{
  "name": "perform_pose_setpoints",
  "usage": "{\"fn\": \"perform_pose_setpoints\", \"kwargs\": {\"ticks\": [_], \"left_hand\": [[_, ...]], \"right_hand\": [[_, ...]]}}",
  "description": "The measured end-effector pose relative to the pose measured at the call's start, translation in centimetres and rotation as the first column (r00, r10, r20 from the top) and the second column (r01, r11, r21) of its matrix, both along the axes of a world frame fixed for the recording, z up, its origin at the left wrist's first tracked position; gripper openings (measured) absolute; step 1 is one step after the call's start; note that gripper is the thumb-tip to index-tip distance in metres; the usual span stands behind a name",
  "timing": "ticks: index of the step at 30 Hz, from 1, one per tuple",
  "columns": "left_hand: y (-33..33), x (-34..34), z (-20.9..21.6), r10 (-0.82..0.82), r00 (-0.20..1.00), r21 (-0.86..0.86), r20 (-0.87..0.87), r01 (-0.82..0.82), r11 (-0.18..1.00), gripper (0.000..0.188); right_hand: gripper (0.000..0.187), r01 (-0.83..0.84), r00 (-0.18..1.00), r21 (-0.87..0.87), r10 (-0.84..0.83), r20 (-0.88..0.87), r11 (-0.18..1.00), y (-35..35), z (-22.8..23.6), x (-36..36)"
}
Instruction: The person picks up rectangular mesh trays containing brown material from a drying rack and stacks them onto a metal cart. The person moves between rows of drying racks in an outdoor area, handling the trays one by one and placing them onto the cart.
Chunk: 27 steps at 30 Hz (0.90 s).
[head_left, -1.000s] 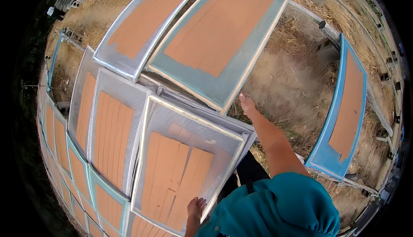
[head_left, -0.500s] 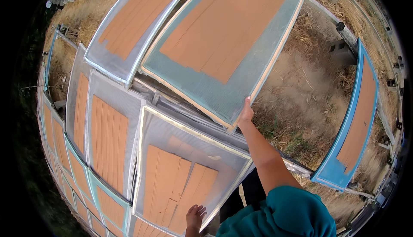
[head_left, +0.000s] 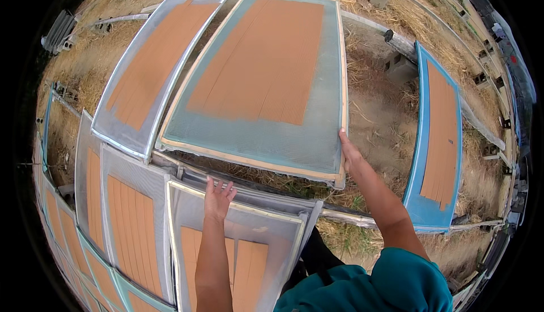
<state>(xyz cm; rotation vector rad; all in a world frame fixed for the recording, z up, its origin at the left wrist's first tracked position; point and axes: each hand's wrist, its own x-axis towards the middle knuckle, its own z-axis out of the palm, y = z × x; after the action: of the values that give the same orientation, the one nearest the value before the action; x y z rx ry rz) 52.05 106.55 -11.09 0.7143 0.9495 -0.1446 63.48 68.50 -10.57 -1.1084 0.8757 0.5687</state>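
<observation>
A large mesh screen (head_left: 243, 142) in a pale wooden frame lies ahead of me, its teal netting carrying flat brown sheets (head_left: 260, 57). My right hand (head_left: 351, 156) grips that frame's right edge near the close corner, thumb on top and the other fingers partly hidden. To the left, my left hand (head_left: 217, 200) is raised with fingers spread and holds nothing. It hovers near the far edge of a closer grey mesh screen (head_left: 266, 230), which also bears brown sheets, and just short of the teal screen's near edge.
A white-edged screen (head_left: 164, 57) lies left of the teal one. A blue-framed screen (head_left: 411, 204) stands across a strip of bare soil (head_left: 374, 113) on the right. Rows of screens fill the lower left. Concrete blocks (head_left: 399, 68) and a log (head_left: 401, 44) support the rails.
My left hand has come up and forward from low over the closer screen, toward the teal screen's near edge. The view has turned; my right hand keeps its hold on the frame.
</observation>
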Motion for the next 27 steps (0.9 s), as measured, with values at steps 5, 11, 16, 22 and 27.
{"fn": "perform_pose_setpoints", "kwargs": {"ticks": [5,11,16,22,27], "left_hand": [[-2.3,6.7,0.5,-0.099,0.983,-0.011,0.152,0.102,0.995,0.058],[-7.8,4.6,0.7,-0.224,0.973,-0.035,0.054,0.226,0.973,0.030],[-13.5,1.7,-0.5,-0.254,0.967,-0.159,0.019,0.253,0.954,0.029],[-19.9,0.6,-0.7,-0.345,0.934,-0.201,0.098,0.358,0.912,0.026],[-25.3,-1.5,-0.7,-0.408,0.909,-0.278,0.087,0.415,0.866,0.023]], "right_hand": [[0.060,0.085,0.993,-0.100,-0.076,0.088,0.991,-6.6,1.6,-0.4],[0.056,0.208,0.972,-0.317,-0.159,0.175,0.925,-12.9,2.0,-5.1],[0.053,0.205,0.974,-0.492,-0.125,0.191,0.846,-18.5,3.5,-9.6],[0.053,0.222,0.974,-0.582,-0.146,0.175,0.783,-25.1,4.2,-14.2],[0.051,0.209,0.978,-0.690,-0.156,0.139,0.693,-30.1,4.5,-18.4]]}}
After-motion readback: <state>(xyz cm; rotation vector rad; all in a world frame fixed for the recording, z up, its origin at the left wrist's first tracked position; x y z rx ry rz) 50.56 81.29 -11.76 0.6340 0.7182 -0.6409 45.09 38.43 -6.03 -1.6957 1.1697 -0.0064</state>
